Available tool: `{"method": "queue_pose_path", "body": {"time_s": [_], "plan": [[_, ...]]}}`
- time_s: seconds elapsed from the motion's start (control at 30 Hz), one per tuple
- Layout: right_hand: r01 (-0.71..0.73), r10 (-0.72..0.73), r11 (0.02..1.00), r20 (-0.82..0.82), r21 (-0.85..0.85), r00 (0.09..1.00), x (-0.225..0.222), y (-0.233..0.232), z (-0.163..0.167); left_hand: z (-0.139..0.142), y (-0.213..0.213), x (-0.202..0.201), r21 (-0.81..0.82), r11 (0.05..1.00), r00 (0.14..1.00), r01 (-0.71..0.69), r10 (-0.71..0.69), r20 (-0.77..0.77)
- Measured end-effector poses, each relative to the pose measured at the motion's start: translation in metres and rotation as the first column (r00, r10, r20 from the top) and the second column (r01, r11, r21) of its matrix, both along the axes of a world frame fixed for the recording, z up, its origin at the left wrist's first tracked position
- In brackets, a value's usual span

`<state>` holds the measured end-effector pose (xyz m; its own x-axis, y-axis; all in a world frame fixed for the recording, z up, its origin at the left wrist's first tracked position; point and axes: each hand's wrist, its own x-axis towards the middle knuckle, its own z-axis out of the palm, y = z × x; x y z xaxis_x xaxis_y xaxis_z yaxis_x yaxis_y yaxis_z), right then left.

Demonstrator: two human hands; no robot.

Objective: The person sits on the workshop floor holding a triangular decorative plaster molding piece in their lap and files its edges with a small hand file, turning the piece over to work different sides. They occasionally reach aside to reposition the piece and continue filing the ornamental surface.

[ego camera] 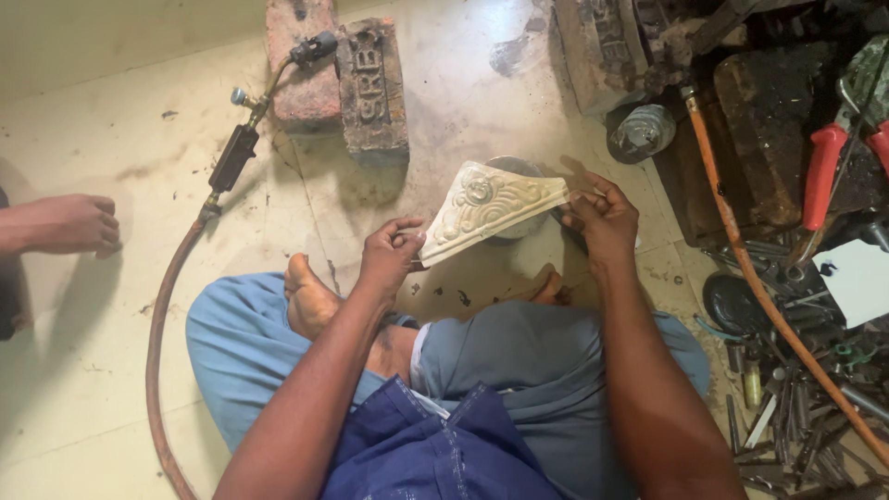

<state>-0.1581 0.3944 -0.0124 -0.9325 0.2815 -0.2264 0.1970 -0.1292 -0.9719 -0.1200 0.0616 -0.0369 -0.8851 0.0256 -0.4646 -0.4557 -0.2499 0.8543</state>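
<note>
I sit cross-legged on the floor and hold an embossed, pale metal sheet (482,209) with a raised ornamental pattern between both hands, above my knees. My left hand (391,256) pinches its lower left corner. My right hand (602,215) grips its upper right end. Under the sheet a round dark metal block (515,167) rests on the floor, mostly hidden by it.
A gas torch (243,139) with a brown hose (159,333) lies left, leaning on two bricks (343,74). Another person's hand (65,224) rests on the floor at far left. Red-handled pliers (824,171), an orange hose (759,287) and several punches and tools (796,407) crowd the right.
</note>
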Motion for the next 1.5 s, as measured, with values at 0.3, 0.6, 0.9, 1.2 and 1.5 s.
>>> {"method": "queue_pose_path", "body": {"time_s": [0.3,0.6,0.9,1.2,1.5], "plan": [[0.008,-0.008,1.000,-0.018,0.019,1.000,0.026,0.002,0.009,0.015,-0.003,0.027,-0.034,0.999,0.986,-0.036,0.030,-0.161],[0.010,-0.011,1.000,-0.034,-0.024,0.999,0.034,0.004,0.011,0.025,-0.001,0.034,-0.021,0.997,0.965,-0.069,0.062,-0.253],[0.020,-0.025,0.990,-0.034,-0.140,0.999,0.033,0.001,0.025,0.030,-0.001,0.030,-0.007,0.999,0.969,-0.049,0.046,-0.242],[0.037,-0.044,0.987,-0.040,-0.156,0.998,0.035,-0.001,0.030,0.029,-0.001,0.030,0.015,1.000,0.974,-0.020,0.023,-0.224],[0.055,-0.067,0.982,-0.060,-0.182,0.996,0.037,-0.001,0.024,0.020,-0.006,0.031,-0.017,1.000,0.985,0.018,-0.021,-0.174]]}}
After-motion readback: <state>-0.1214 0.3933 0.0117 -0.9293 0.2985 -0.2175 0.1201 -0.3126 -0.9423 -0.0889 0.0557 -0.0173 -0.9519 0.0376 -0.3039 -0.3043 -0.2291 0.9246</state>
